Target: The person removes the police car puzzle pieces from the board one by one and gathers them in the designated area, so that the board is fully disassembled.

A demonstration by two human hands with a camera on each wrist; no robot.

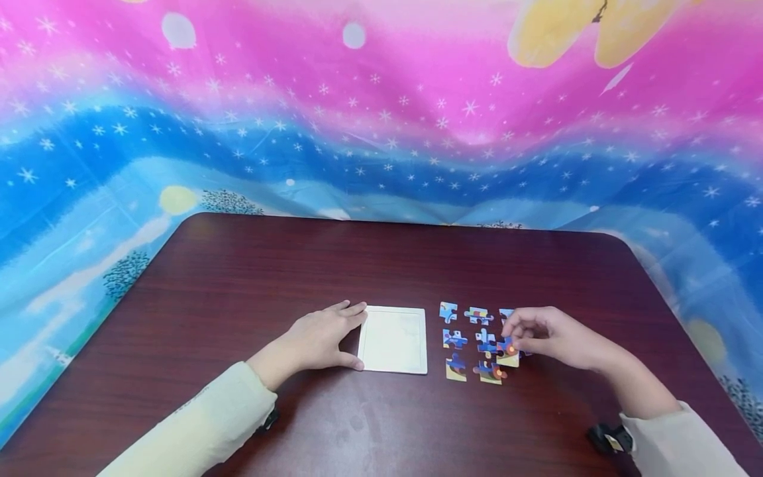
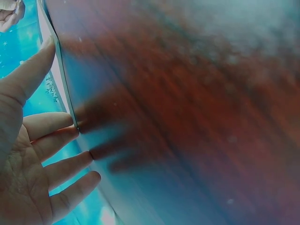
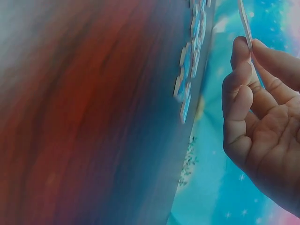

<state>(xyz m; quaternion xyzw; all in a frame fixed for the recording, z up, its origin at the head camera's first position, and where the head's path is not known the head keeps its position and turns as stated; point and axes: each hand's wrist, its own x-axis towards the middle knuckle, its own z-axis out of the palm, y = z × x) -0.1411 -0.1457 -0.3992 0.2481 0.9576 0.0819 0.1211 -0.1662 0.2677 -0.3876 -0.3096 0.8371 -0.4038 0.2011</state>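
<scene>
In the head view my right hand (image 1: 557, 336) pinches a jigsaw piece (image 1: 508, 358) between thumb and fingertips, over the right side of the laid-out pieces. The right wrist view shows this piece (image 3: 244, 19) edge-on, raised above the tabletop. My left hand (image 1: 322, 336) lies at the left side of a square white puzzle tray (image 1: 393, 341), fingers spread and nearly straight. Its thumb and fingertips touch the tray's edge. In the left wrist view the thumb (image 2: 35, 70) rests at the thin tray edge. Loose jigsaw pieces (image 1: 490, 372) lie in rows to the tray's right, some hidden behind my right hand.
A dark red-brown wooden table (image 1: 298, 265) with rounded far corners carries everything. Behind it hangs a pink and blue patterned cloth (image 1: 381, 119). Both forearms wear light sleeves (image 1: 203, 424), with a black strap at each wrist.
</scene>
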